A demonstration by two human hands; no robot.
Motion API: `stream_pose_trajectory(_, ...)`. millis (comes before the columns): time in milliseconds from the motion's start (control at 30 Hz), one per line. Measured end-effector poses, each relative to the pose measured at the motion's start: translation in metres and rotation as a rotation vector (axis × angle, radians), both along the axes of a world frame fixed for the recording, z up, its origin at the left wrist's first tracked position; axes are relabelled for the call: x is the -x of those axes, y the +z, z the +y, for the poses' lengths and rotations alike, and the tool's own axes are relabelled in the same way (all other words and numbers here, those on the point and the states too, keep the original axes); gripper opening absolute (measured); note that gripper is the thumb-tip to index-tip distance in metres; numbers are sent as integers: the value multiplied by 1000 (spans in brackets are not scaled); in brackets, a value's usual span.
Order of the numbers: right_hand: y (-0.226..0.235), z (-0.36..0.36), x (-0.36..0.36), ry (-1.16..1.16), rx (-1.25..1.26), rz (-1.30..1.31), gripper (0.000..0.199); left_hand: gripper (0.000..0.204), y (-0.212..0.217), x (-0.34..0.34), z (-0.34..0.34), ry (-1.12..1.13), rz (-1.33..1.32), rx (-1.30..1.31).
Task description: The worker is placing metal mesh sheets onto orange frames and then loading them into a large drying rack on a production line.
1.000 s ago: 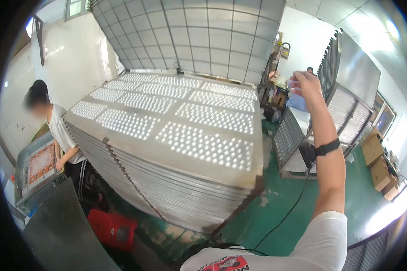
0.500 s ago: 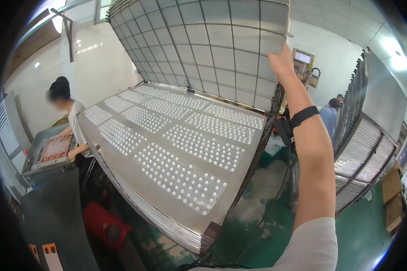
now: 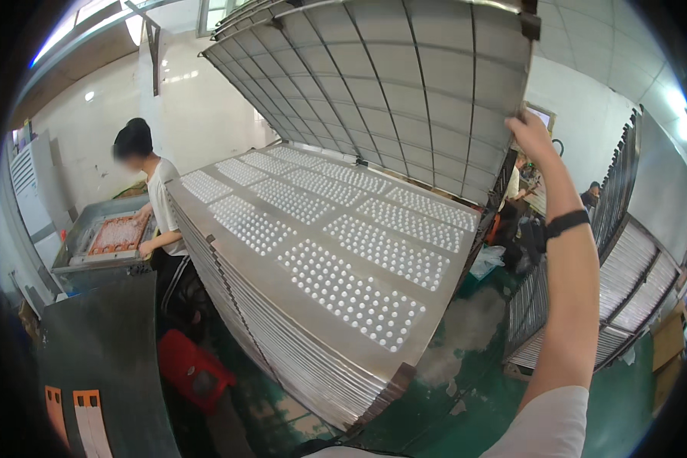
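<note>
The person's right hand, at the upper right of the frame, has its fingers bent narrowly around the edge of the raised rack, which tilts across the upper centre over the metal tray; how hard they grip cannot be told. The left hand is out of the frame, so its state cannot be told either. The step in hand looks to be swinging the rack on its far edge, and it would go best slowly, with the wrist firm and the grip near the corner for leverage. A sudden drop could jolt the white domed pieces in the centre. Fingertips are best kept off the underside if the rack comes down, and the co-worker at the left deserves a glance first.
</note>
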State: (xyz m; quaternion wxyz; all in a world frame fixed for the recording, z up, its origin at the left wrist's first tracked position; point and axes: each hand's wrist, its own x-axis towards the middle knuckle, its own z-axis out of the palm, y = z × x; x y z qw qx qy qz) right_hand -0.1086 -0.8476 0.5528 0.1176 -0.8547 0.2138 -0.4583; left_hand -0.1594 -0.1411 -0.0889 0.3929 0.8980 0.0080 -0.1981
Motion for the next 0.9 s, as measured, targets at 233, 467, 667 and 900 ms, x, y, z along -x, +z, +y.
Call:
stream_pose_trajectory(233, -66, 107, 28, -43, 331, 411, 24, 35, 17, -35, 3, -116, 61, -24)
stream_pose_trajectory(467, -155, 132, 51, 155, 514, 472, 20, 35, 63, -63, -12, -162, 47, 0)
stream_pose_trajectory(667, -195, 153, 59, 121, 581, 529, 20, 37, 85, -68, 5, -96, 211, 63)
stream_pose_trajectory(900, -213, 160, 78, -34, 246, 501, 24, 28, 7, -90, 54, -269, -56, -121)
